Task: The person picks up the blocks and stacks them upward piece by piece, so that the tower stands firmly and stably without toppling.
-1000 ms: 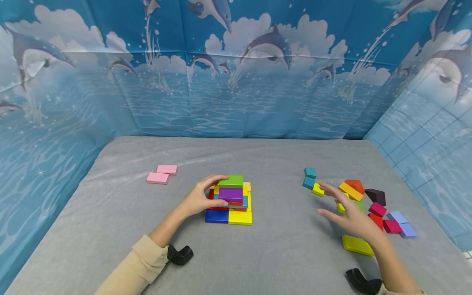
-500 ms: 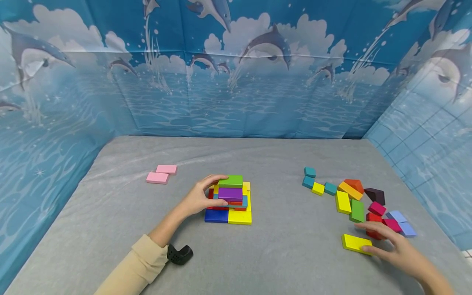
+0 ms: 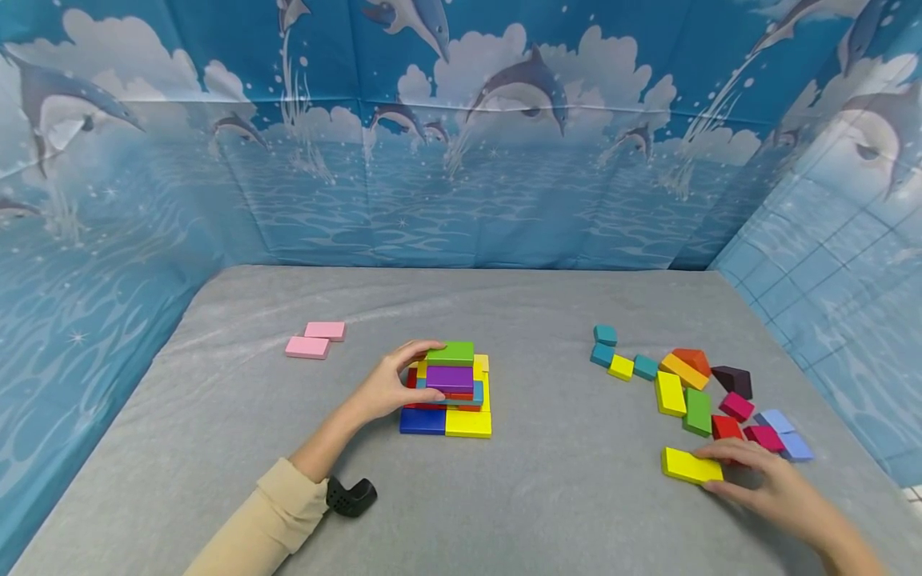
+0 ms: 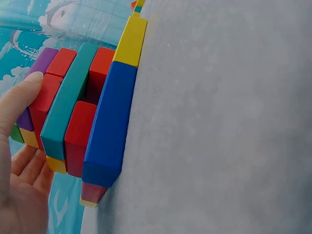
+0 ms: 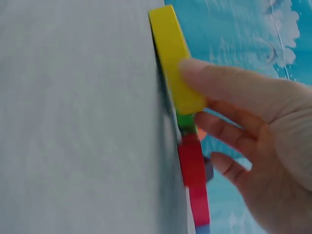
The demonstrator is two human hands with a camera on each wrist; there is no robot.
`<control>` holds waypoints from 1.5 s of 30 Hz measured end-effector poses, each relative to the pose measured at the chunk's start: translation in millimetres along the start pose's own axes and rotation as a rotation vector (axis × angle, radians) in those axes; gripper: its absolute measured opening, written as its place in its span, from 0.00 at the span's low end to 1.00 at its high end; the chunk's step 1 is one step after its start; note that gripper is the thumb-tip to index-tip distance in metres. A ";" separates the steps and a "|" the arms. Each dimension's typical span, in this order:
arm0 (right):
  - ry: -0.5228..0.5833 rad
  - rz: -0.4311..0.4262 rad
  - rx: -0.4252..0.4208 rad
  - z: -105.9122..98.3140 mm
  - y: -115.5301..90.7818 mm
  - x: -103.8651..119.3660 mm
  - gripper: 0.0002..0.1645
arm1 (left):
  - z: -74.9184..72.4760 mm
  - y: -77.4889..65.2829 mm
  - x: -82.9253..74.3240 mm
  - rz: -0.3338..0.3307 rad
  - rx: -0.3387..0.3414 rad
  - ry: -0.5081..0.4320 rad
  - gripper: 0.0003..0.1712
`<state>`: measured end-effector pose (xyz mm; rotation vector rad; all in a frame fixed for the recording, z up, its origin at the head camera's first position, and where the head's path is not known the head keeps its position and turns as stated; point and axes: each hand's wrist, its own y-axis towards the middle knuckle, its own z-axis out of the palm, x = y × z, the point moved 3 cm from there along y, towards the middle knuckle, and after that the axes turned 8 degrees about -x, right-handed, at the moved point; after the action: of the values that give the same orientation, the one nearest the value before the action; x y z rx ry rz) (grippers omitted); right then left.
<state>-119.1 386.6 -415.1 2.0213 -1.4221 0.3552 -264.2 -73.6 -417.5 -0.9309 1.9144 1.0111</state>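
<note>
In the middle of the table stands a layered stack of coloured blocks, with a green block on top, a purple one under it, and blue and yellow ones at the bottom. My left hand holds the stack's left side, its thumb against the purple and red blocks and its fingers behind. On the right, my right hand pinches a long yellow block by its right end between thumb and fingers. The right wrist view shows this yellow block close over the grey cloth, slightly blurred.
Loose blocks lie beyond the right hand, among them a green block, a yellow block, an orange one and teal ones. Two pink blocks lie left of the stack. A dolphin-print curtain encloses the table.
My right hand has come down from over the loose blocks toward the front right, taken hold of the long yellow block and shifted it slightly left and away. The left hand stays put.
</note>
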 end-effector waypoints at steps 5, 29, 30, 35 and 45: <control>-0.009 -0.044 -0.066 5.6 26.9 20.7 0.25 | -0.9 -0.6 -0.6 -0.023 -0.005 0.004 0.36; 0.215 -0.399 0.067 122.8 168.6 162.6 0.21 | -4.6 -3.0 -39.2 -0.017 0.009 -0.011 0.32; 0.208 -0.414 0.064 126.5 169.7 165.0 0.21 | -4.7 -3.0 -38.6 -0.015 0.009 -0.010 0.32; 0.177 -0.476 0.018 137.1 172.8 173.5 0.20 | -3.0 -1.5 -26.2 -0.003 0.009 -0.012 0.33; 0.124 -0.511 -0.054 145.1 175.0 178.8 0.17 | -1.6 1.5 -2.4 0.035 0.017 -0.056 0.34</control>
<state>-231.0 124.1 -367.9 2.1842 -0.7907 0.2100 -264.9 -73.8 -414.3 -0.8529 1.8960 1.0291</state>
